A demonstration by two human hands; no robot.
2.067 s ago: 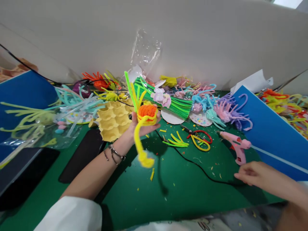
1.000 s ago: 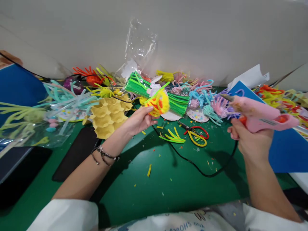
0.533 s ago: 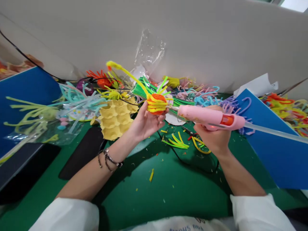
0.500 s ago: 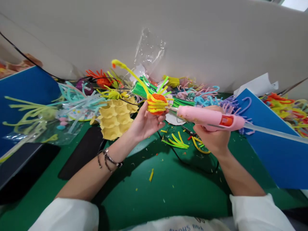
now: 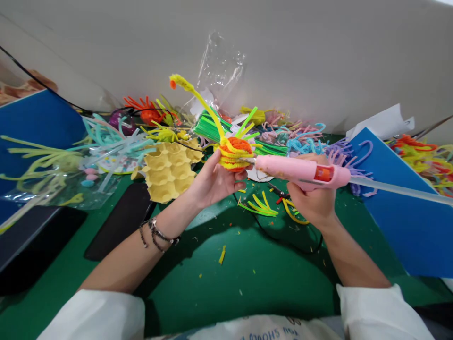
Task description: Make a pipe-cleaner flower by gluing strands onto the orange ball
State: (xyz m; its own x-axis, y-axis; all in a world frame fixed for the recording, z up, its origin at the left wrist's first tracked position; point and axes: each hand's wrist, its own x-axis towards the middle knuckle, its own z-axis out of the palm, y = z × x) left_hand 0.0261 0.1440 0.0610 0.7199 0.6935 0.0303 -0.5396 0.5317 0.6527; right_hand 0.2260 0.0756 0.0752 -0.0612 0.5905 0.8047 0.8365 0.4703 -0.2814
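Note:
A yellow and orange pipe-cleaner figure (image 5: pixel 235 153) with a long curved neck rises from my left hand (image 5: pixel 215 185), whose thumb and fingers grip its rounded body. Short green and yellow strands stick up from its back. My right hand (image 5: pixel 313 200) is wrapped round a pink glue gun (image 5: pixel 290 167). The metal nozzle touches or nearly touches the right side of the body; the exact contact is too small to tell. A long clear glue stick (image 5: pixel 392 185) juts from the gun's rear end.
Behind my hands lie green pipe cleaners (image 5: pixel 212 128) and a yellow egg-carton piece (image 5: pixel 169 172). A black phone-like slab (image 5: pixel 122 219) is at left. Blue panels (image 5: pixel 399 208) flank the green table (image 5: pixel 262 283). A black cable (image 5: pixel 279 243) and cut strands (image 5: pixel 261 206) lie below the gun.
The figure has tilted a little, showing more orange and its green strands. The glue gun has shifted slightly left with my right hand, and its nozzle is lower on the body.

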